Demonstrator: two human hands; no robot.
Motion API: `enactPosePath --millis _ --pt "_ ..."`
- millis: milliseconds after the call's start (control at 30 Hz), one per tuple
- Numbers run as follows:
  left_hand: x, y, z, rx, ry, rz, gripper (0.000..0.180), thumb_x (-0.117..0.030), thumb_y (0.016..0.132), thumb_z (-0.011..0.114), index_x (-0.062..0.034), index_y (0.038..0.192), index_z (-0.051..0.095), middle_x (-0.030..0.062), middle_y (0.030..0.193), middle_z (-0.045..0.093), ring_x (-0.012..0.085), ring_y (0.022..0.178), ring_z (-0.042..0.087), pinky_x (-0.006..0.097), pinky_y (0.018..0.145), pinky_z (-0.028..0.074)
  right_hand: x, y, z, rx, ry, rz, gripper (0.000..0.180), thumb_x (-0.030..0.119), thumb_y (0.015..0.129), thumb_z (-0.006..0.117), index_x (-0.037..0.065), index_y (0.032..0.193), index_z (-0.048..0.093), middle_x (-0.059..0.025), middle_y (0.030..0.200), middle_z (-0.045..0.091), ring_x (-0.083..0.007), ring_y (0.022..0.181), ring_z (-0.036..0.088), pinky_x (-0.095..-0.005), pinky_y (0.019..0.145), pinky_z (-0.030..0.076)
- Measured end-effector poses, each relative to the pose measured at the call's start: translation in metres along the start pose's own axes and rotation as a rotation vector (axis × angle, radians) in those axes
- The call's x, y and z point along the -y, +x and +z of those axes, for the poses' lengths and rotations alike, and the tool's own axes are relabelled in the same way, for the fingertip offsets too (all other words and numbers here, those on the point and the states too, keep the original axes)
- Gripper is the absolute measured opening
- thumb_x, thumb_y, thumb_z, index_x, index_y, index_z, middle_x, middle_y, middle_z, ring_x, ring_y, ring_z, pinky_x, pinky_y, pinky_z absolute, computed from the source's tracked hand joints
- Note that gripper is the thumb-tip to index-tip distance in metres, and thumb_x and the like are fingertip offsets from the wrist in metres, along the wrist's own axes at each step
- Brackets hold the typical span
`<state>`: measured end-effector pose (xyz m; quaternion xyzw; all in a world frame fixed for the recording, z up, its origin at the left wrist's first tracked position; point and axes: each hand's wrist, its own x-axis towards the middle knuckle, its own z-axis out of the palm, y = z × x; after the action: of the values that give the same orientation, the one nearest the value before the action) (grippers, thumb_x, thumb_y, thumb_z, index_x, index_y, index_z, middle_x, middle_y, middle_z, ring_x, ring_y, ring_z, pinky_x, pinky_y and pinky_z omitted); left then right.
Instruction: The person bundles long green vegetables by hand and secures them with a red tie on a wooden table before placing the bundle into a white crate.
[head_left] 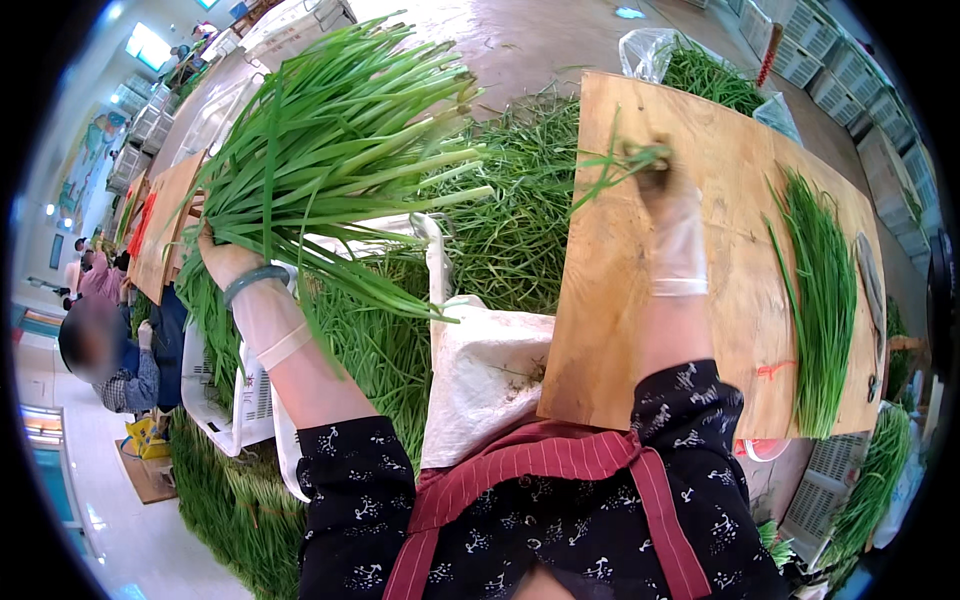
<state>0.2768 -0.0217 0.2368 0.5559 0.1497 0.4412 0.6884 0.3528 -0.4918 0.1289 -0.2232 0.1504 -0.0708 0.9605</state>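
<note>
My left hand [225,258], in a thin clear glove with a green bangle on the wrist, grips a large bundle of long green chives [330,140] that fans up and to the right. My right hand [668,205], also gloved, rests at the far middle of a wooden cutting board [620,330] and pinches a few loose chive stalks [615,165]. A neat row of trimmed chives [825,300] lies along the board's right side, with a knife [872,290] beside it.
A heap of chives [520,210] lies between the board and a white crate [432,250] full of chives. A white sack [485,375] sits before me. Another person [100,345] sits at far left. Stacked white crates [835,60] line the right.
</note>
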Motion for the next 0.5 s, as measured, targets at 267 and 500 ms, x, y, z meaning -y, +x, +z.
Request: enactPosePath --millis 267,500 --pt "0.016 0.011 -0.011 0.023 -0.021 0.030 0.048 0.011 0.074 0.055 -0.0005 0.117 0.036 0.0225 0.105 0.054 0.0285 0.085 0.060 0.041 0.071 0.054 0.016 0.035 -0.026 0.656 -1.172 -0.196 0.030 0.018 0.085 0.055 0.005 0.111 0.049 -0.0111 0.096 0.057 -0.0207 0.092 0.055 -0.0383 0.098 0.036" --pt "0.009 -0.016 0.014 -0.010 -0.037 -0.022 0.046 0.010 0.075 0.055 -0.0017 0.116 0.037 0.0232 0.102 0.055 0.0297 0.083 0.061 0.042 0.068 0.055 -0.066 -0.092 0.068 0.847 -1.270 0.125 0.046 0.028 0.081 0.062 0.003 0.118 0.052 -0.0133 0.110 0.059 -0.0197 0.098 0.057 -0.0291 0.088 0.043"
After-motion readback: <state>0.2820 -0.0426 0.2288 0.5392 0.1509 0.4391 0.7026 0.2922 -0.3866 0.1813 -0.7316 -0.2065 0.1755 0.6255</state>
